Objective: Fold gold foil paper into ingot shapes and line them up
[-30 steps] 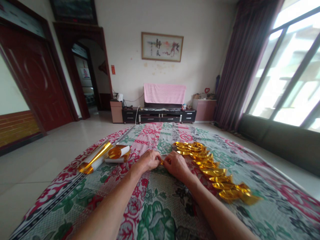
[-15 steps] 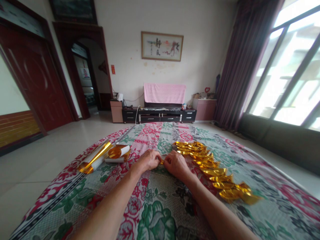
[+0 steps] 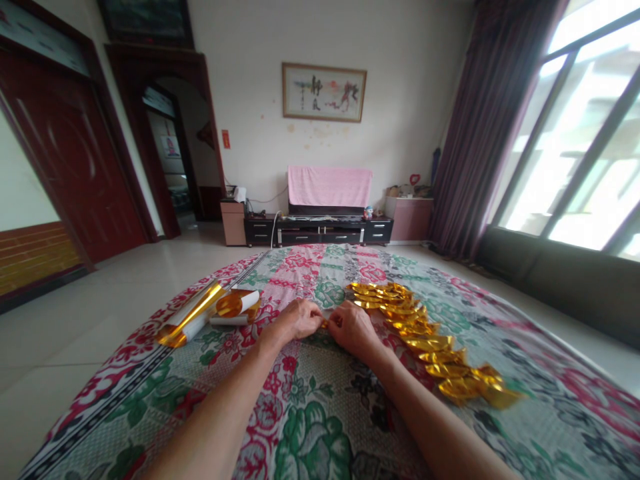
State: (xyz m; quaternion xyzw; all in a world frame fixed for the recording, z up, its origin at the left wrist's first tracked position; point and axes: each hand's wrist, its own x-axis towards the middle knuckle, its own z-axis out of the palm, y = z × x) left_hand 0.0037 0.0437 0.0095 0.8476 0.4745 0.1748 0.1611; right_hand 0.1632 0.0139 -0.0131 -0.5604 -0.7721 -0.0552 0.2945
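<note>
Relative to the earlier frames, hand position is essentially unchanged: the left hand (image 3: 303,319) and right hand (image 3: 354,328) remain close together at the middle of the patterned cloth (image 3: 313,437). Fingers of both hands are drawn narrow, pinching a small gold piece (image 3: 325,324) located between them; most of it is hidden, so any change in its fold cannot be told. The folded gold pieces (image 3: 434,345), in a row running from far to near right of the hands, and the rolled gold-and-white sheets (image 3: 193,319) at left have not moved.
</note>
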